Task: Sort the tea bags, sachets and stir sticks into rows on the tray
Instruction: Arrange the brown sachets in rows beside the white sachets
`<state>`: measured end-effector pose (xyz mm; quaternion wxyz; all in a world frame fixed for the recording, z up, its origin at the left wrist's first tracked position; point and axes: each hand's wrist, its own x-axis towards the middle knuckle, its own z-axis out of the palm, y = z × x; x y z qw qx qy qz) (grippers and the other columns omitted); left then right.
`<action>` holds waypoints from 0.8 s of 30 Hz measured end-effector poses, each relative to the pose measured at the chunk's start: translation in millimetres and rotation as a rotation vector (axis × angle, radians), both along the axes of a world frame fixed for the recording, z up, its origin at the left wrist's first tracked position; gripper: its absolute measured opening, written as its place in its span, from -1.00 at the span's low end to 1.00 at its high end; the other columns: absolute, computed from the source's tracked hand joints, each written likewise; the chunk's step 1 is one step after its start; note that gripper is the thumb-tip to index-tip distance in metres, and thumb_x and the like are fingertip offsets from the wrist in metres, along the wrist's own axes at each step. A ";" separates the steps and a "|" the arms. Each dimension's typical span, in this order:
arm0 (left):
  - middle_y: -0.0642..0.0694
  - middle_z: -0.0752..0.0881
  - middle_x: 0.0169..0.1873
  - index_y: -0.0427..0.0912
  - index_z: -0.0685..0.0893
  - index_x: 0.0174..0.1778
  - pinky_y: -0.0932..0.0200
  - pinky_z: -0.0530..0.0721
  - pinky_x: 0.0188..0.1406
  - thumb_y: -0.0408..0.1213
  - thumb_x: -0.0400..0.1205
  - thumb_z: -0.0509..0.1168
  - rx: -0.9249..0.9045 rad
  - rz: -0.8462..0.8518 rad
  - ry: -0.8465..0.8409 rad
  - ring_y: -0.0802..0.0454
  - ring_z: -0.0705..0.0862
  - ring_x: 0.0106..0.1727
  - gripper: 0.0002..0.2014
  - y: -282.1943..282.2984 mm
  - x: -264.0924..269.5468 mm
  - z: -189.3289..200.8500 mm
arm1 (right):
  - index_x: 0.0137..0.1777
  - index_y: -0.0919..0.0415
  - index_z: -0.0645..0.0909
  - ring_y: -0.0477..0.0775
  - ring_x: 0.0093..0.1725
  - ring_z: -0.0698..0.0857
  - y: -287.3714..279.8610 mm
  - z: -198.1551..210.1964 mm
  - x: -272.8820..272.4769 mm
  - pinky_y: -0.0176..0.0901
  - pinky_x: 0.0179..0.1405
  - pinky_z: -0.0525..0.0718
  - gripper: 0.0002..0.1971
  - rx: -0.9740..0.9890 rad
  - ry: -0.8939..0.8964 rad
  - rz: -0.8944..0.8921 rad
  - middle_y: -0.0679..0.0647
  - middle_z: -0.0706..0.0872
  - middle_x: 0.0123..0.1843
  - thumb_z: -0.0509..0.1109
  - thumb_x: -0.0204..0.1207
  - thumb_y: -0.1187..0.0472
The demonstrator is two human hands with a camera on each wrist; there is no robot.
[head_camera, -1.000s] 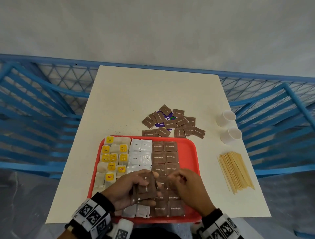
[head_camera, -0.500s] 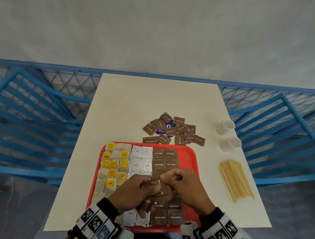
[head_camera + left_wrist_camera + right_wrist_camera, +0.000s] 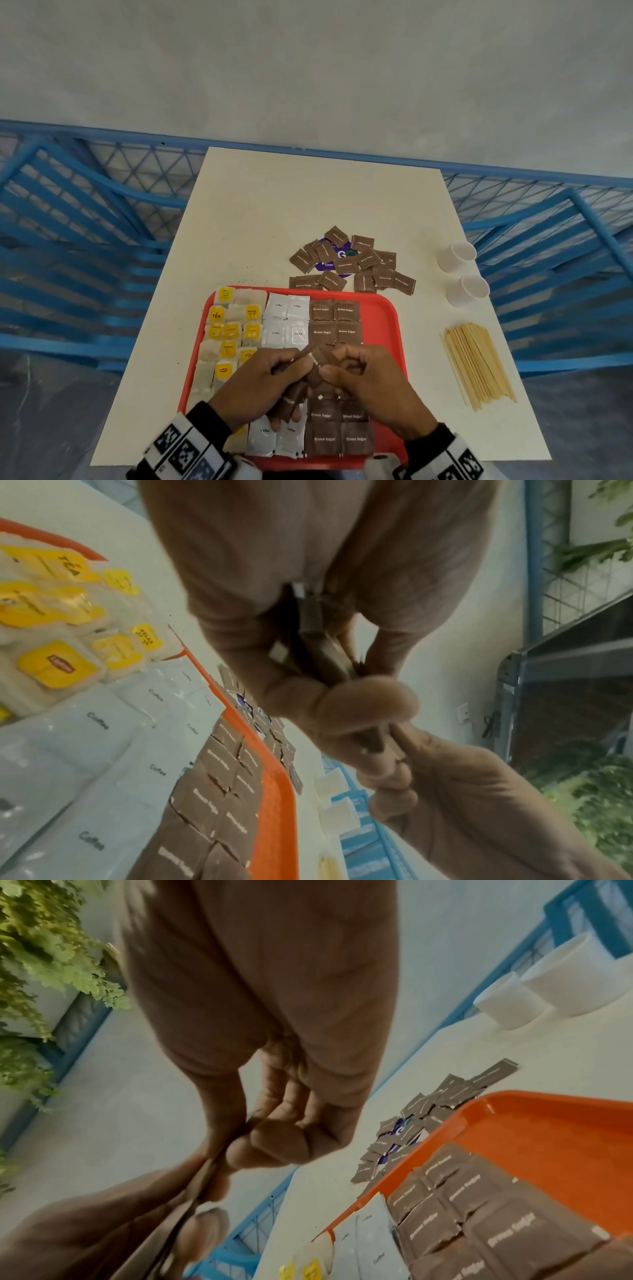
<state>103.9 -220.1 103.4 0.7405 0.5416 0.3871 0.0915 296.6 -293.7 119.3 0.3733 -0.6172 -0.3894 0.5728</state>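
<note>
Sachets: brown sugar stack (image 3: 313, 368) light, thin, floppy, slippery; left hand (image 3: 263, 387) grip clamps stack, right hand (image 3: 366, 383) grip pinches top sachet's edge, lower centre of frame. Likely best held by edges.

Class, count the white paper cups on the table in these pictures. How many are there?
2. The farther cup and the nearer cup stand side by side near the table's right edge, beyond the stir sticks. None seems hidden.
</note>
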 end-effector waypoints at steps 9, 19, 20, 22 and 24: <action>-0.33 0.80 -0.20 -0.22 0.82 0.03 0.26 0.55 -0.66 -0.01 0.67 0.24 -0.119 0.106 -0.022 -0.17 0.73 -0.43 -0.63 -0.7 2.6 -5.5 | -0.30 0.18 0.73 0.04 -0.41 0.58 2.1 -7.6 1.3 -0.08 -0.36 0.54 -0.66 -0.008 -0.030 -0.268 0.10 0.73 -0.41 0.55 0.41 -0.12; -0.36 0.82 -0.18 -0.18 0.85 -0.06 -0.11 0.74 -0.29 -0.08 0.73 0.25 -0.124 0.268 0.145 -0.23 0.78 -0.32 -0.68 -1.1 -21.5 -25.9 | -0.17 0.30 0.76 -0.14 -0.55 0.55 52.5 -59.0 40.7 -0.34 -0.51 0.56 -0.87 -0.167 -0.096 -0.268 0.06 0.70 -0.45 0.52 0.55 0.23; -0.33 0.82 -0.18 -0.20 0.85 -0.05 -0.16 0.74 -0.24 -0.09 0.73 0.24 -0.127 0.291 0.176 -0.23 0.78 -0.30 -0.67 -0.9 -29.0 -27.3 | -0.13 0.40 0.74 -0.17 -0.58 0.54 64.5 -69.1 47.9 -0.37 -0.54 0.55 -0.84 -0.197 -0.108 -0.282 0.05 0.69 -0.46 0.50 0.56 0.27; -0.32 0.82 -0.19 -0.25 0.82 0.01 -0.02 0.74 -0.41 -0.11 0.74 0.23 -0.158 0.322 0.221 -0.23 0.78 -0.30 -0.68 -1.9 -44.4 -28.8 | -0.08 0.48 0.73 -0.18 -0.57 0.53 86.5 -88.4 59.0 -0.37 -0.54 0.55 -0.77 -0.247 -0.180 -0.252 0.09 0.74 -0.39 0.50 0.57 0.24; -0.35 0.81 -0.21 -0.29 0.78 0.05 0.10 0.65 -0.52 -0.13 0.73 0.25 -0.197 0.350 0.234 -0.23 0.77 -0.32 -0.70 -2.9 -57.4 -28.7 | -0.16 0.36 0.76 -0.17 -0.51 0.54 103.0 -102.1 63.2 -0.33 -0.44 0.58 -0.78 -0.275 -0.254 -0.187 0.01 0.79 -0.34 0.53 0.55 0.17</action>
